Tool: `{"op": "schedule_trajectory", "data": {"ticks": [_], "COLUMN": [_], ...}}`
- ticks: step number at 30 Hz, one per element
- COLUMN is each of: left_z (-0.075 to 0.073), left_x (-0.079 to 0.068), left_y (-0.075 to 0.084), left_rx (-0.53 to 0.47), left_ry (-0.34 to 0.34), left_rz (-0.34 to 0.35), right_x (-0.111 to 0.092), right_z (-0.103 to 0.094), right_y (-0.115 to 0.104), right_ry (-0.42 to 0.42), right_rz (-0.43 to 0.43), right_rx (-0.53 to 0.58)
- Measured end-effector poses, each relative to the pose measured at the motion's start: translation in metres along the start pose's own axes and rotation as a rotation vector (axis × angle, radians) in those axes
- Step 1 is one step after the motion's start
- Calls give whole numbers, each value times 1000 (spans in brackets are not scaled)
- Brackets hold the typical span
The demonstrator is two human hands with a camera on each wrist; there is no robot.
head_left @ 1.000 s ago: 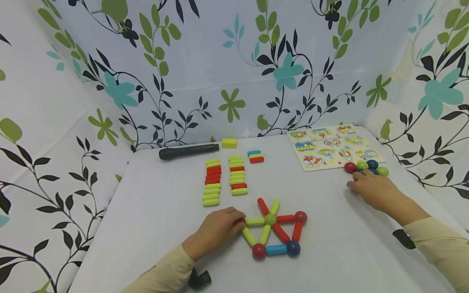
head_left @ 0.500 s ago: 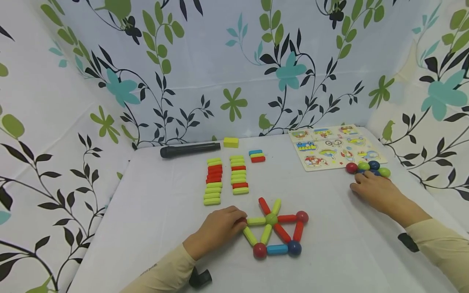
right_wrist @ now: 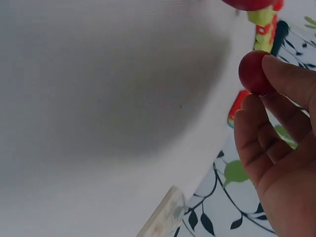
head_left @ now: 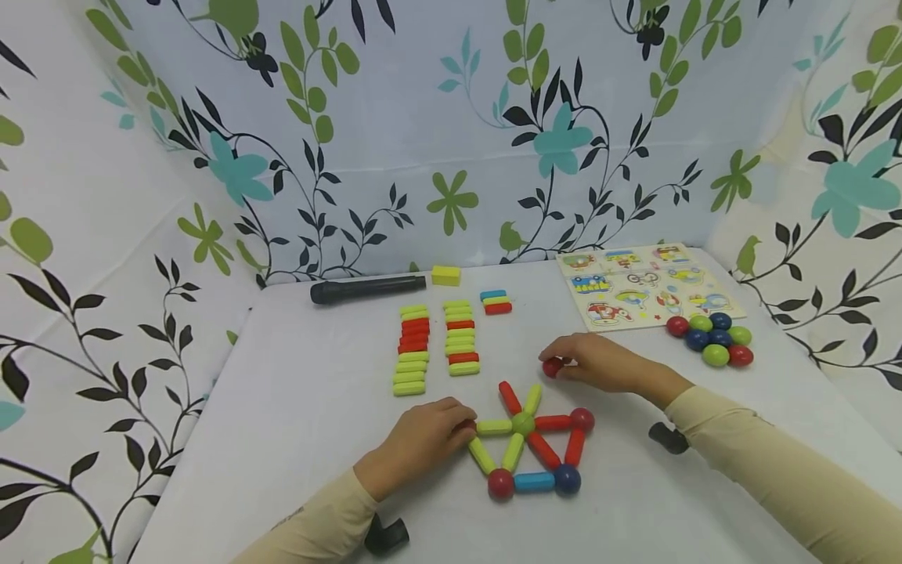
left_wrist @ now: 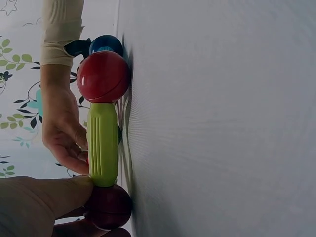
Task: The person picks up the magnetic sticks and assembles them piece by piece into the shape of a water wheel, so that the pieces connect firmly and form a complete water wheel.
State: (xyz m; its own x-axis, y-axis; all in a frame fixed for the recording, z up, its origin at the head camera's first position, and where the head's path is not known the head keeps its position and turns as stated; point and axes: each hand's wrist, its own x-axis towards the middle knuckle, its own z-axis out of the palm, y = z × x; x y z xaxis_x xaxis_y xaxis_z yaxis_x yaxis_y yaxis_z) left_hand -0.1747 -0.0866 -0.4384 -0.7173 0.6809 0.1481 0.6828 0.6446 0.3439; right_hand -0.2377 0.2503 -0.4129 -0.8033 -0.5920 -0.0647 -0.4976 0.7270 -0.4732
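My right hand (head_left: 609, 364) pinches a red ball (right_wrist: 254, 73) between thumb and fingers, just beyond the flat figure of sticks and balls on the table. My left hand (head_left: 416, 439) grips another red ball (left_wrist: 109, 207) at the figure's left corner, where a light-green stick (left_wrist: 102, 144) meets it. A green ball (head_left: 523, 424) forms the hub, with sticks fanning out. Two of these, one red (head_left: 510, 398) and one light green (head_left: 533, 399), have free outer ends. A red ball (head_left: 501, 484), a blue ball (head_left: 567, 479) and a red ball (head_left: 581, 421) mark other corners.
Several loose balls (head_left: 716, 355) cluster at the right by a picture puzzle board (head_left: 634, 290). Two columns of sticks (head_left: 409, 366) and a short stack (head_left: 497, 308) lie behind the figure. Farther back are a black microphone-like rod (head_left: 366, 289) and a yellow block (head_left: 445, 275).
My right hand has left the ball cluster and moved left to the figure's far side, carrying a red ball. My left hand keeps its grip at the left corner.
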Motion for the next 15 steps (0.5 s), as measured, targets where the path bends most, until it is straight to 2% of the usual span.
{"op": "schedule_trajectory", "data": {"ticks": [6,11,15], "left_z": [-1,-1,0], "left_x": [1,1,0], "left_y": [2,2,1], "left_rx": [3,2,1], "left_ry": [-11,-10,-6], "left_rz": [0,-2,-3], "right_x": [11,11,12], "right_z": [12,12,12], "right_y": [-4,-4,-5], "right_ry": [-51,-63,-69], "right_rz": [-72,-68,-75], "right_rx": [-1,67,73]}}
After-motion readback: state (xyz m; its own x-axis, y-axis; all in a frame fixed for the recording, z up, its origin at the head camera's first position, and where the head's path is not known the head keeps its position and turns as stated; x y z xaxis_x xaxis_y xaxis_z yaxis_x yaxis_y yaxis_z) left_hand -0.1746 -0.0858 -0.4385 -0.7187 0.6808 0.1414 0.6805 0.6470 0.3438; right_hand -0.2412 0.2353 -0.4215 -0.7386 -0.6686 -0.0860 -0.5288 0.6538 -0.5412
